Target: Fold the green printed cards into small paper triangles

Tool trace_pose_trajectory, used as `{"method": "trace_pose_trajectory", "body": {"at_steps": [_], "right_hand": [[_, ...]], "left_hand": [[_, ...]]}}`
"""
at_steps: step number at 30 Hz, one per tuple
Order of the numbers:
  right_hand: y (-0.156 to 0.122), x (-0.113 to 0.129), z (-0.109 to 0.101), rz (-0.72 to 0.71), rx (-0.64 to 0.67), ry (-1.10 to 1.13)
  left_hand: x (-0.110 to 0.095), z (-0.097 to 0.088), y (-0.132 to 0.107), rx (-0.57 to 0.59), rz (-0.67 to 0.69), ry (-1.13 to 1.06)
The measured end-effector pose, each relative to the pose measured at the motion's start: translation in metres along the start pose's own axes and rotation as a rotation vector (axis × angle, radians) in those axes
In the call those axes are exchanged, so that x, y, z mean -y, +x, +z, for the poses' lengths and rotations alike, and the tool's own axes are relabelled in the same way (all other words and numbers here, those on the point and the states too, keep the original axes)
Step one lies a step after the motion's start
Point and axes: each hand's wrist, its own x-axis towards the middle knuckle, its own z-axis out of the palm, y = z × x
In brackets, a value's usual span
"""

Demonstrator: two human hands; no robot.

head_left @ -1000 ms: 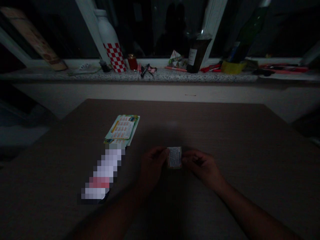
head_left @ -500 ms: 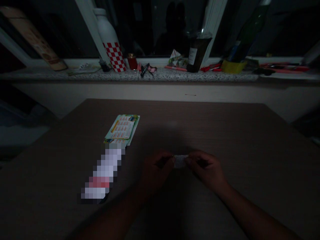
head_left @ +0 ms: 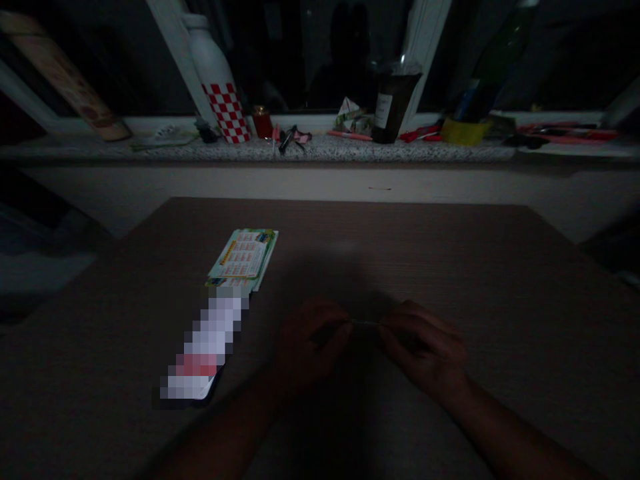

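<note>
Between my two hands a small piece of printed paper (head_left: 365, 323) is stretched level, now seen nearly edge-on as a thin line. My left hand (head_left: 316, 341) pinches its left end between thumb and fingers. At the other end, the thumb and fingertips of my right hand (head_left: 426, 341) are closed on it. Both hands are in deep shadow, low over the brown table (head_left: 450, 260). Left of them lie several printed cards with calendar-like grids (head_left: 243, 255), loosely stacked. A phone-like object with a blurred-out screen (head_left: 205, 347) lies just below the cards.
Behind the table runs a speckled window sill (head_left: 320, 152). On it stand a white bottle with red checks (head_left: 227, 107), a small red jar (head_left: 262, 123), a dark drink cup (head_left: 393, 103), a green bottle (head_left: 500, 60) and a yellow tape roll (head_left: 465, 131). A patterned tube (head_left: 65, 77) leans at left.
The paper has tipped from showing its printed face to nearly edge-on. My right hand has shifted slightly to the right and turned; my left hand stays about where it was.
</note>
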Motion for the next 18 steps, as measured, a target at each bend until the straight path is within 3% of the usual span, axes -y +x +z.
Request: {"method": "trace_pose_trajectory", "body": {"at_steps": [6,10,18], "right_hand": [[0.002,0.003,-0.001,-0.136,0.063,-0.038],[0.004,0.004,0.0,-0.199,0.116,-0.062],[-0.001,0.0,-0.002,-0.325,0.213,-0.204]], "left_hand": [[-0.005,-0.006,0.002,-0.003,0.206,0.198],[-0.012,-0.007,0.004,0.061,0.363,0.273],[-0.018,-0.01,0.011,0.193,0.378,0.312]]}}
